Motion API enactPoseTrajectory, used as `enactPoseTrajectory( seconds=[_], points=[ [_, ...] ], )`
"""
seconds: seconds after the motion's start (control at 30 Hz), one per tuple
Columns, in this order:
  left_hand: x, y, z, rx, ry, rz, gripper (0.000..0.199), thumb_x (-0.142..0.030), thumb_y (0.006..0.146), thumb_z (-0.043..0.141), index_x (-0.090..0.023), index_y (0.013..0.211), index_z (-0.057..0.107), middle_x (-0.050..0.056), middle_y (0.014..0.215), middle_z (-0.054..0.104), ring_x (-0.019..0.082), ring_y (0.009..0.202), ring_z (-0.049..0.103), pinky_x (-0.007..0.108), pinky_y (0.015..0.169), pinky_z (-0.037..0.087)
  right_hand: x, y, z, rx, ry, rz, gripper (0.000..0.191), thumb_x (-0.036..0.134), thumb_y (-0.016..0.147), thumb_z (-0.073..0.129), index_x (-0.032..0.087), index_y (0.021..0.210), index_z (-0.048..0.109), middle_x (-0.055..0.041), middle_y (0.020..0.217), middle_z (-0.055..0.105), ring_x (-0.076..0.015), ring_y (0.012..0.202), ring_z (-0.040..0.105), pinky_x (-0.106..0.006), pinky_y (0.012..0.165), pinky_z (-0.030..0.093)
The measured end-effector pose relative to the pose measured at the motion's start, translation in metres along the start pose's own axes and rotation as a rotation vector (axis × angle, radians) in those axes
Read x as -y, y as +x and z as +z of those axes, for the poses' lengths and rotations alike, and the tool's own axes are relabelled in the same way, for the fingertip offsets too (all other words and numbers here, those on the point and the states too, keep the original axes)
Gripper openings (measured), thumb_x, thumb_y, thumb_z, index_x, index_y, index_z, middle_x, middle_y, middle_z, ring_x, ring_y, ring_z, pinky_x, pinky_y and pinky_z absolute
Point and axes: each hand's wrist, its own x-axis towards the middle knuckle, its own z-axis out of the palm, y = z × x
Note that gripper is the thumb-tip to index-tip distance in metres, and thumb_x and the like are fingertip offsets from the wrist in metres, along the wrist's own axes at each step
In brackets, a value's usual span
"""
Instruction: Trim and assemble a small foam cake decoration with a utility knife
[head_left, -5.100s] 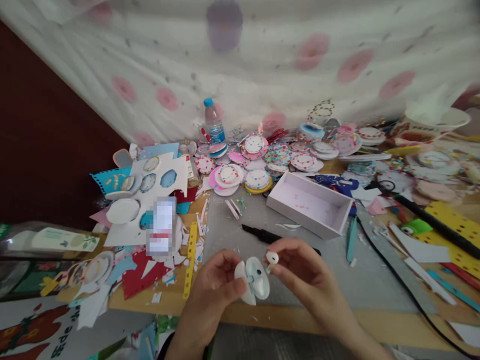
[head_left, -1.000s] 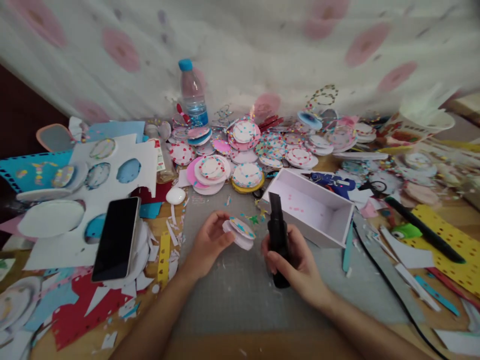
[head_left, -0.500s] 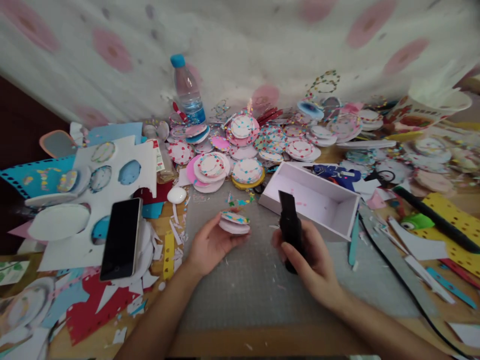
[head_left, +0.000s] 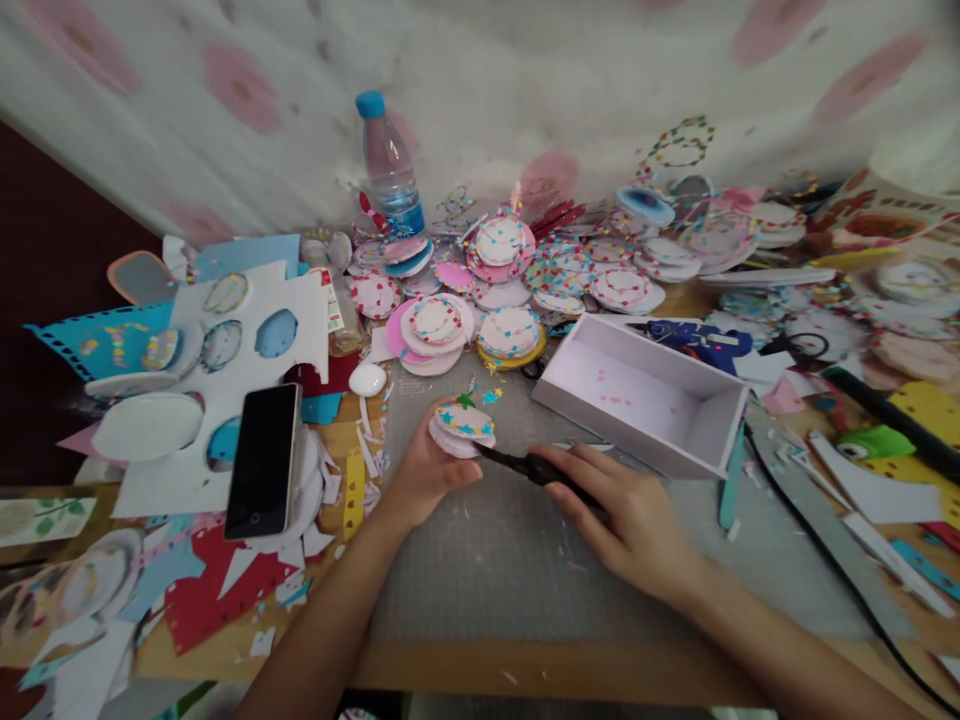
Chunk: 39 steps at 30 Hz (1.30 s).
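Note:
My left hand [head_left: 431,470] grips a small round white layered craft cake [head_left: 461,432] from the side. Blue and yellow star confetti decorates its top, with a green piece at the back edge. In my right hand [head_left: 622,505] is a black utility knife [head_left: 551,472], pointing left. Its dark tip meets the cake's lower right edge, or comes very close; I cannot tell if it touches. Both hands are above a grey cutting mat [head_left: 510,580]. Loose star confetti [head_left: 491,395] lies just behind the cake.
A white open box [head_left: 637,400] stands behind my right hand, near a blue glue gun [head_left: 701,338]. Decorated discs [head_left: 499,250] crowd the back beside a water bottle [head_left: 390,165]. At left are a phone [head_left: 262,460] and paper scraps; a black cable [head_left: 817,570] runs along the right.
My right hand has turned the knife from upright to pointing left and brought its tip to the cake. The cake is tilted so more of its top shows. The view has shifted slightly.

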Motion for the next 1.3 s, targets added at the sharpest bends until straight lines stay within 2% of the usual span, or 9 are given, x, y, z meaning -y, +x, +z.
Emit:
enactPoseTrajectory(
  seconds=[0.13, 0.3, 0.47, 0.67, 0.9, 1.13, 1.3],
  points=[
    [0.004, 0.0, -0.004, 0.017, 0.105, -0.011, 0.074, -0.025, 0.05, 0.09, -0.022, 0.114, 0.052, 0.001, 0.097, 0.065, 0.015, 0.085, 0.061, 0.025, 0.077, 0.045, -0.001, 0.002, -0.003, 0.028, -0.002, 0.001, 0.035, 0.033, 0.097, 0.037, 0.023, 0.126, 0.055, -0.0064, 0.097, 0.066, -0.0185, 0.082, 0.067, -0.029, 0.066, 0.051],
    [0.003, 0.0, 0.0, -0.015, 0.117, -0.03, 0.063, -0.027, 0.054, 0.088, -0.02, 0.107, 0.055, 0.001, 0.091, 0.065, 0.014, 0.078, 0.059, 0.024, 0.073, 0.046, -0.003, 0.004, -0.006, 0.059, -0.017, -0.003, 0.036, 0.034, 0.097, 0.038, 0.023, 0.125, 0.057, -0.0069, 0.098, 0.069, -0.019, 0.081, 0.068, -0.029, 0.066, 0.052],
    [0.0, 0.001, 0.006, -0.082, 0.169, 0.014, 0.059, -0.028, 0.053, 0.088, -0.019, 0.102, 0.056, 0.001, 0.092, 0.064, 0.016, 0.081, 0.06, 0.027, 0.077, 0.047, -0.005, 0.004, -0.008, 0.06, -0.05, 0.023, 0.036, 0.034, 0.097, 0.038, 0.025, 0.126, 0.057, -0.0069, 0.104, 0.071, -0.0208, 0.085, 0.069, -0.031, 0.068, 0.053],
    [-0.003, -0.001, 0.015, -0.204, 0.377, 0.12, 0.053, -0.026, 0.054, 0.086, -0.02, 0.099, 0.058, 0.001, 0.091, 0.065, 0.018, 0.085, 0.062, 0.029, 0.08, 0.048, -0.004, 0.005, -0.008, 0.098, -0.073, 0.082, 0.037, 0.037, 0.098, 0.036, 0.026, 0.126, 0.057, -0.005, 0.1, 0.071, -0.0216, 0.082, 0.07, -0.032, 0.063, 0.052],
    [0.0, -0.003, 0.016, -0.274, 0.547, 0.19, 0.059, -0.023, 0.052, 0.087, -0.021, 0.104, 0.057, 0.003, 0.096, 0.066, 0.021, 0.09, 0.062, 0.031, 0.081, 0.05, -0.005, 0.005, -0.005, 0.089, -0.092, 0.084, 0.037, 0.038, 0.097, 0.037, 0.026, 0.125, 0.058, -0.006, 0.107, 0.071, -0.0227, 0.087, 0.07, -0.034, 0.071, 0.055],
    [0.004, -0.005, 0.02, -0.264, 0.524, 0.148, 0.052, -0.025, 0.056, 0.085, -0.022, 0.101, 0.06, 0.002, 0.09, 0.067, 0.019, 0.082, 0.064, 0.03, 0.076, 0.051, -0.005, 0.004, -0.005, 0.081, -0.105, 0.073, 0.036, 0.037, 0.097, 0.039, 0.026, 0.126, 0.058, -0.0058, 0.105, 0.072, -0.0225, 0.086, 0.071, -0.033, 0.068, 0.055],
    [0.005, -0.005, 0.027, -0.302, 0.464, 0.106, 0.049, -0.025, 0.055, 0.085, -0.019, 0.097, 0.062, 0.003, 0.091, 0.069, 0.02, 0.084, 0.065, 0.032, 0.077, 0.052, -0.005, 0.004, -0.004, 0.055, -0.104, 0.065, 0.035, 0.035, 0.097, 0.04, 0.026, 0.125, 0.059, -0.0058, 0.105, 0.073, -0.0215, 0.084, 0.071, -0.031, 0.067, 0.055]
  ],
)
